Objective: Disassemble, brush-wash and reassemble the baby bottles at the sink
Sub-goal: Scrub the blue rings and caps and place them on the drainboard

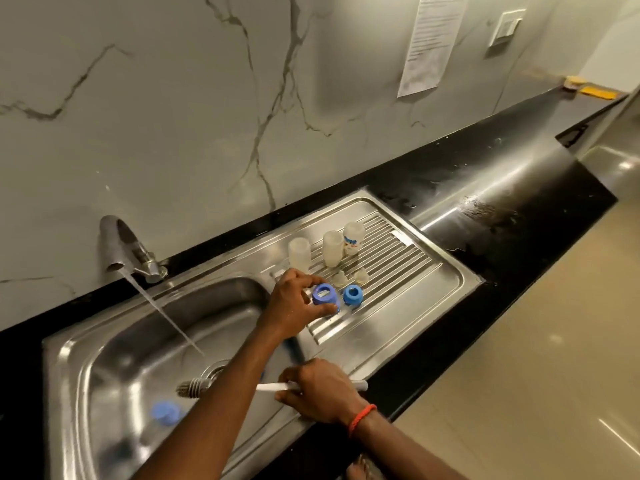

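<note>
My left hand (294,303) reaches across to the steel drainboard (408,271) and grips a blue bottle collar (325,296) resting on it. A second blue collar (352,295) stands just to its right. Behind them three clear bottle bodies (333,248) stand upright, and two clear teats (350,277) lie in front of those. My right hand (320,391) holds the white handle of a bottle brush (194,386), whose bristle head lies over the sink drain. A light blue cap (165,412) lies in the sink basin (114,393).
The wall tap (121,249) runs, its stream falling into the basin near the drain. A wet black counter (502,209) stretches to the right, with yellow items (588,89) at its far end. A paper sheet (429,43) hangs on the marble wall.
</note>
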`<state>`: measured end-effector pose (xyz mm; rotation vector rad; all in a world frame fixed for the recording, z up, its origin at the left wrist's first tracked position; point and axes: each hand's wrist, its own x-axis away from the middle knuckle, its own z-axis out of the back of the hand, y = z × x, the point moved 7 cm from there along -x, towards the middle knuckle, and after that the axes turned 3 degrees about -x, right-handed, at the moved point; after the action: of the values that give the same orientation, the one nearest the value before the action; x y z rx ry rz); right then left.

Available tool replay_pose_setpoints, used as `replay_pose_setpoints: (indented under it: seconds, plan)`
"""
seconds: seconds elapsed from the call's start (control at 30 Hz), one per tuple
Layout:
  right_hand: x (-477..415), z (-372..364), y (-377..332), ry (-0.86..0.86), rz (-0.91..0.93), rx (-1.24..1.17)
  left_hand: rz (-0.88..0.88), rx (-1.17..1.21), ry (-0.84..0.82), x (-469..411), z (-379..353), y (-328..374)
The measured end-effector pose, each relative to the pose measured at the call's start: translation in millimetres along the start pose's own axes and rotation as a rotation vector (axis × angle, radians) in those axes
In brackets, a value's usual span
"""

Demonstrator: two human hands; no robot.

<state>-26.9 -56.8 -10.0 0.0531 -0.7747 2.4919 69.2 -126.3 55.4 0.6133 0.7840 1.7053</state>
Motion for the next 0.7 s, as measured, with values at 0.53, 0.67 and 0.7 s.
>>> replay_pose_setpoints:
  seconds: [0.53, 0.67, 0.7]
  plan:
    - [-12.1, 1.2, 24.6, 0.035, 0.16, -0.109, -0.029, -0.248, -0.083, -84.0, -114.6, 6.6]
    - [-12.1, -4.5, 35.5, 0.042, 0.137, -0.169, -0.067, -0.375, -0.033, -94.8, -131.3, 9.6]
    - [-12.4, -1.5, 37.3, 0.023, 0.129, -0.21, -0.061, -0.394, -0.053, -98.4, -137.6, 8.2]
